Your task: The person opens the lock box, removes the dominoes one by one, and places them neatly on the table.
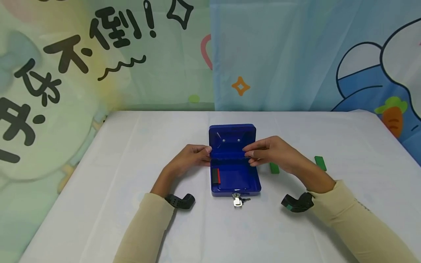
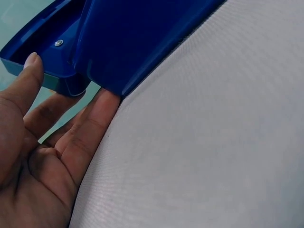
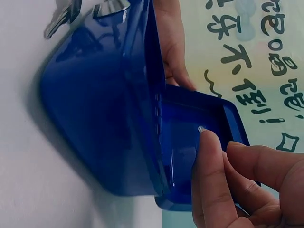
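A blue cash box [image 1: 235, 177] stands on the white table with its lid [image 1: 231, 131] raised. Inside it, at the left, lie a dark and a red narrow piece [image 1: 216, 176]. My left hand [image 1: 195, 157] is at the box's left side by the hinge; in the left wrist view its thumb lies against the lid's rim and a finger touches the box's corner. Near the lid's right edge is my right hand [image 1: 268, 151], its thumb and fingers [image 3: 211, 166] bent toward each other with nothing visible between them. Whether it touches the lid I cannot tell.
Keys [image 1: 237, 200] hang from the lock at the box's front. One green block [image 1: 274, 168] lies right of the box, under my right hand, and another green block [image 1: 320, 163] lies beyond my right wrist. A printed curtain [image 1: 263, 54] hangs behind the table.
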`<action>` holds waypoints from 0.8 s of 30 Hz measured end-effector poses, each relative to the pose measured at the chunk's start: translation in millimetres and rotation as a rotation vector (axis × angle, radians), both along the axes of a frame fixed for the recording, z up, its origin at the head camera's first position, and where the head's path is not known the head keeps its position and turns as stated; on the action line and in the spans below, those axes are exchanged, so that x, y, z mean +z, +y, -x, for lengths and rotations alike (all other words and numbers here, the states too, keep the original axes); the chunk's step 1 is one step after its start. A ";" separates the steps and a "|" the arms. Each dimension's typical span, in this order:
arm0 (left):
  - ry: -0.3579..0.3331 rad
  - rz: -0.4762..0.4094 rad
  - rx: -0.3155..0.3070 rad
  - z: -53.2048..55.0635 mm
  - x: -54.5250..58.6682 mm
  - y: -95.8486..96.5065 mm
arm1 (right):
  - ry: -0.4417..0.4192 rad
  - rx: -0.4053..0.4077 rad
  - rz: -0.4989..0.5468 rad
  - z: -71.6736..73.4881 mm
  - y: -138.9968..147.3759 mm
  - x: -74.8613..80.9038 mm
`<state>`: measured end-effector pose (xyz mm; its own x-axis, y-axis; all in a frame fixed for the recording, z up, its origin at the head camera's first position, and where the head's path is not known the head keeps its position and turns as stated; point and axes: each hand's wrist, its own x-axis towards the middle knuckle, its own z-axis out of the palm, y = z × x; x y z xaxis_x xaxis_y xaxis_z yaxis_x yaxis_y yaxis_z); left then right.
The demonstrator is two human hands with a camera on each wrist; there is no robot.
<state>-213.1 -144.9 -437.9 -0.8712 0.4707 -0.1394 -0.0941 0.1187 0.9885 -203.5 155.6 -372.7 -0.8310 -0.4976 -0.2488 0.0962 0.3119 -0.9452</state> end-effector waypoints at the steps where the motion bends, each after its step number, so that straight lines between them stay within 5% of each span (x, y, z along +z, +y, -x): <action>1: -0.002 0.001 0.000 -0.2 -0.4 0.2 | -0.001 0.004 -0.002 -0.7 -1.4 0.4; 24: 0.005 0.015 -0.002 -1.0 0.8 0.6 | -0.045 0.223 -0.049 -9.5 -53.4 -13.7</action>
<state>-212.1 -144.2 -437.1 -0.8707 0.4707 -0.1424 -0.0892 0.1337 0.9870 -194.1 102.2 -386.4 -0.6891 -0.6544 -0.3112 0.0611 0.3755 -0.9248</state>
